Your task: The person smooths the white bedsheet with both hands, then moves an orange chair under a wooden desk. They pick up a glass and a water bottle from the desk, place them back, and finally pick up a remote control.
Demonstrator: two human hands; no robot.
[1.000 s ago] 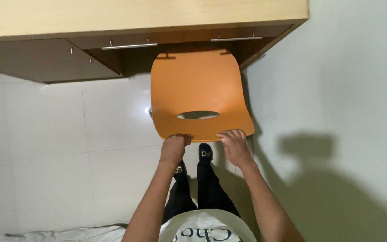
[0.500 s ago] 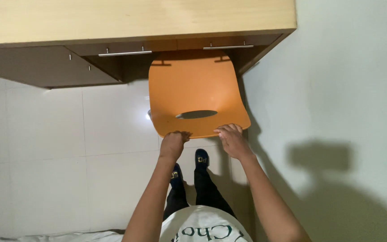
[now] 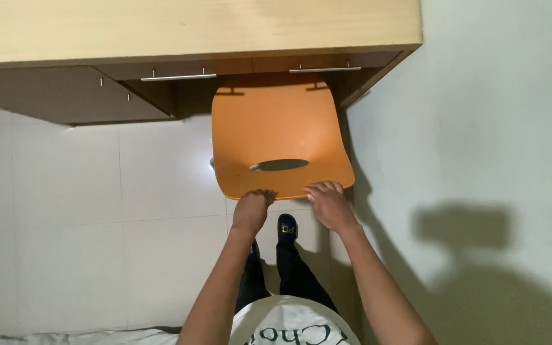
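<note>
1. A light wooden desk top (image 3: pixel 193 29) runs across the upper edge of the view.
2. Beneath it sit dark brown drawer fronts (image 3: pixel 52 92), two with long silver bar handles (image 3: pixel 178 76).
3. The floor (image 3: pixel 65 217) is laid with large pale glossy tiles, with a bright glare spot near the desk.
4. A plain pale wall (image 3: pixel 493 128) fills the right side and carries a dark blocky shadow (image 3: pixel 464 230).
5. Black trousers (image 3: pixel 292 275) end in a dark shoe (image 3: pixel 287 227).
6. A white shirt (image 3: pixel 289 326) with dark lettering shows at the bottom edge.
</note>
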